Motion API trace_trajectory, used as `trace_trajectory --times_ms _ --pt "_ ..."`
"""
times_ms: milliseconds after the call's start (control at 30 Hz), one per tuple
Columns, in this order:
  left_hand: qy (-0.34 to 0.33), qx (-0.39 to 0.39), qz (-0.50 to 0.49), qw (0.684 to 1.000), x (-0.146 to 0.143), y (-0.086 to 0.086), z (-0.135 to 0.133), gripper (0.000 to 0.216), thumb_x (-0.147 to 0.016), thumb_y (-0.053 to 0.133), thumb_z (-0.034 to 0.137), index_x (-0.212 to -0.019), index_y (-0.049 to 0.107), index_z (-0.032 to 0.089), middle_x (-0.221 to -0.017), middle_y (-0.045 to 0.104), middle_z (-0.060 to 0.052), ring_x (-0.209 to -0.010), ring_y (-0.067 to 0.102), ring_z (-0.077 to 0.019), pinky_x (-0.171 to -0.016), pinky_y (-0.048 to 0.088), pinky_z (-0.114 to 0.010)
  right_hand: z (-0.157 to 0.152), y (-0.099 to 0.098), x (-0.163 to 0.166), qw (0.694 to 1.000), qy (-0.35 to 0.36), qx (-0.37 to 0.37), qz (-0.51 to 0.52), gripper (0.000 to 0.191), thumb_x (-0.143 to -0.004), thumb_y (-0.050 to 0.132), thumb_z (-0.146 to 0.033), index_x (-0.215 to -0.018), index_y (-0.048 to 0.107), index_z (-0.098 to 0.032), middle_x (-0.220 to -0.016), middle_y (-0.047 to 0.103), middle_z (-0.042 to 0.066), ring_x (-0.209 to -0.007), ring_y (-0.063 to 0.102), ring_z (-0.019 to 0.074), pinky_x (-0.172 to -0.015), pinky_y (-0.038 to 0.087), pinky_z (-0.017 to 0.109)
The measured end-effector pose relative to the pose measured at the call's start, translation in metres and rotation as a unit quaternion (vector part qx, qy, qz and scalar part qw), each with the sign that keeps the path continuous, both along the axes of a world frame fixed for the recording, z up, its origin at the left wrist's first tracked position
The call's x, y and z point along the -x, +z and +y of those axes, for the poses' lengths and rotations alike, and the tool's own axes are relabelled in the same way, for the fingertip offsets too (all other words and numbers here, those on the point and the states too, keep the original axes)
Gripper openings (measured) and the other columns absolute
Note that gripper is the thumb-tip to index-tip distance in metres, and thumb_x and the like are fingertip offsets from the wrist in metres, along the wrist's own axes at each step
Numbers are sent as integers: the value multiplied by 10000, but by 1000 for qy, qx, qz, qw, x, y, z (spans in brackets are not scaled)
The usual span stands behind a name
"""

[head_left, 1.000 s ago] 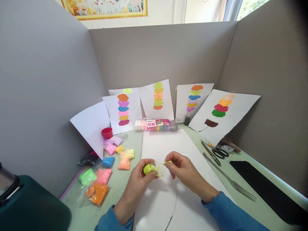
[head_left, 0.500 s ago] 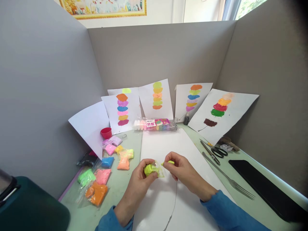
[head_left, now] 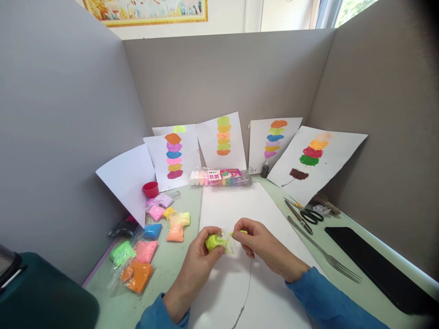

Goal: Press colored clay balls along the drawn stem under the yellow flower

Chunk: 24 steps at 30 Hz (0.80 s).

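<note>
Yellow-green clay (head_left: 212, 241) in clear wrapper is gripped in the left hand (head_left: 200, 250) above the white sheet (head_left: 233, 205), and a small bit (head_left: 242, 232) at its 3 o'clock is pinched by fingers of the right hand (head_left: 262, 244).

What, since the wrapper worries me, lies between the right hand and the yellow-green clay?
Only the clay's own clear wrapper, open around the yellow-green clay in the left hand. The right hand, pinching a small yellow-green bit, is beside it; nothing else lies between.
</note>
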<state>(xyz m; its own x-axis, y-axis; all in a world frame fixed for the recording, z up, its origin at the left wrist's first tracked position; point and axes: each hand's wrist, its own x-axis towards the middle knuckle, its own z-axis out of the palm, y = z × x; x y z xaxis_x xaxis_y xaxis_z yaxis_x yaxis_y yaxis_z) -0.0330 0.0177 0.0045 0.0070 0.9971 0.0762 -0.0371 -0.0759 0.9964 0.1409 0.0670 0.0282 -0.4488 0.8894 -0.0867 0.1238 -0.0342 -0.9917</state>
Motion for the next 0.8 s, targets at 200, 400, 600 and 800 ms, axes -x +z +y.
trace_trajectory --times_ms 200,400,600,800 --pt "8 8 -7 1000 0 0 0 333 -740 642 274 -1044 520 212 -908 551 -7 -819 531 -162 -759 437 -288 0 3 1 1000 -3 17 16 152 -815 536 -302 -729 478 -191 -501 377 -78 -452 330 73 -435 288 212" --pt "38 16 -8 999 0 0 1 334 -721 651 276 -1021 525 200 -852 543 5 -785 517 -154 -728 441 -276 -1 3 1 998 10 2 62 261 -869 484 -385 -737 542 -167 -502 373 -71 -445 311 66 -449 294 212" --pt "51 9 3 999 1 -1 1 333 -723 646 268 -1022 522 195 -838 543 8 -767 515 -150 -691 434 -260 -2 4 1 1000 4 -21 9 269 -859 483 -359 -811 642 -147 -528 399 -55 -456 333 68 -447 280 213" --pt "71 -13 49 996 2 -5 2 314 -745 619 252 -1040 521 205 -815 542 15 -718 497 -135 -645 414 -239 -1 4 1 1000 18 9 -6 228 -811 505 -303 -731 650 -147 -510 398 -56 -426 314 58 -423 241 215"
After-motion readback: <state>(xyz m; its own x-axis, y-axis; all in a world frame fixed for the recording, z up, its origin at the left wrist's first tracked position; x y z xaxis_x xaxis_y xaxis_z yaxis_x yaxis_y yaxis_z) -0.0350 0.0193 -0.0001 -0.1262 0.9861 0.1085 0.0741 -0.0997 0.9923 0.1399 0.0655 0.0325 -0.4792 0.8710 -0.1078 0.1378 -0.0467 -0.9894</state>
